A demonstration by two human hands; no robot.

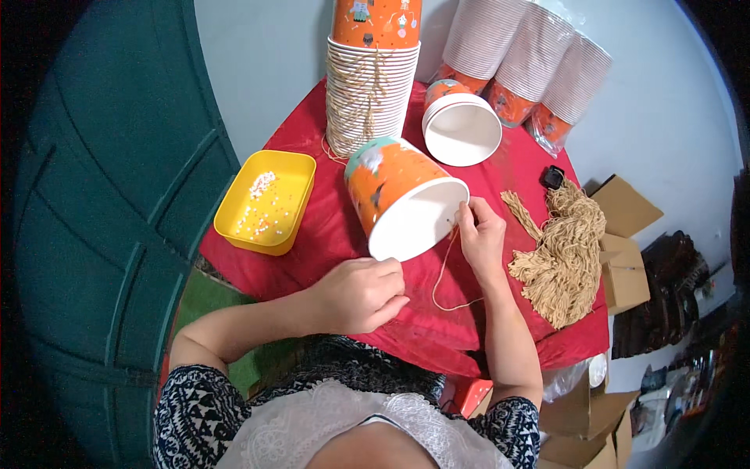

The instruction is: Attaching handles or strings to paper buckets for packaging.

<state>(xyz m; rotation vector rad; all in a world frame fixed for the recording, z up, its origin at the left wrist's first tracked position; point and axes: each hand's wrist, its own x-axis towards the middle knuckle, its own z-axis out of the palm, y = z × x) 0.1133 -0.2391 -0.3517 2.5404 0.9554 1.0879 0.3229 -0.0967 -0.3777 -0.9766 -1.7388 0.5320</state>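
Observation:
A paper bucket point(398, 181), orange with a green base band and a white inside, is tilted with its mouth toward me. My right hand point(482, 234) pinches its rim on the right side. From beside those fingers a thin tan cord point(440, 277) hangs in a loop down onto the red cloth. My left hand point(361, 295) is closed at the lower left of the rim, its curled fingers against the edge; what lies inside them is hidden.
A red-covered table point(328, 262) bears a yellow tray point(226, 211) with small white bits, a tall bucket stack point(367, 98) with cords, another bucket point(465, 133) on its side, and a tan cord bundle point(566, 258). Wrapped bucket stacks point(523, 59) stand behind. Cardboard boxes point(625, 270) lie right.

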